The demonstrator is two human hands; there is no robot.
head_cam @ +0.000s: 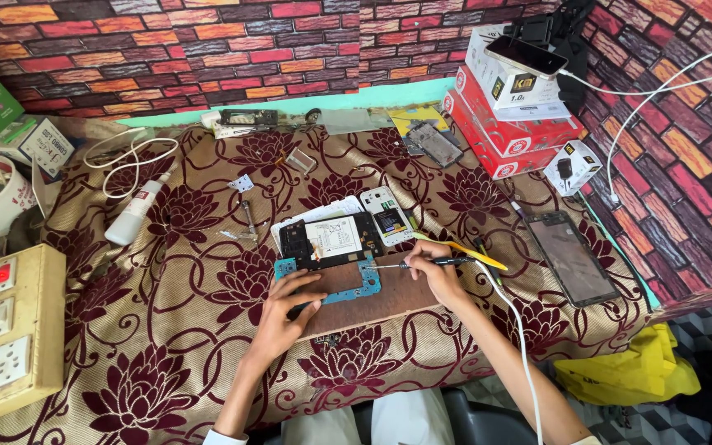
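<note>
My left hand (283, 315) presses down on a blue circuit board (348, 290) lying on a brown wooden block (372, 305). In my right hand (436, 274) I grip a soldering iron (422, 264) like a pen; its thin metal tip points left and touches the board's upper right edge. A white cord runs from the iron down past my right forearm. Just behind the board lies an opened phone body (330, 240) with a pale battery showing, and next to it a small white phone (386, 216).
A dark phone (572, 257) lies face up at the right. Red and white boxes (511, 124) stack at the back right. A white bottle (135, 213), a switchboard (6, 330), tweezers (248, 219) and yellow-handled tools (475, 254) sit on the floral cloth.
</note>
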